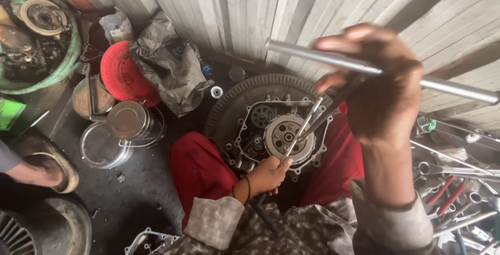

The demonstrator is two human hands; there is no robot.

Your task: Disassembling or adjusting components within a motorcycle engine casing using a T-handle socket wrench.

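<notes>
Head view is showing the left hand (268,174) gripping a blue-handled screwdriver (291,143), its shaft lying across the round clutch (288,138) of an engine (276,130) sitting between red-trousered knees; the right hand (383,85), raised well above, is clamping a long metal bar (453,86); wrenches (458,182) are lying beside on the floor.

long steel bar (375,70), raised over engine clutch (288,138)

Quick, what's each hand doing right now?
Left hand: closed around a blue-handled tool at the engine clutch.
Right hand: raised, closed on a T-handle wrench.
</notes>
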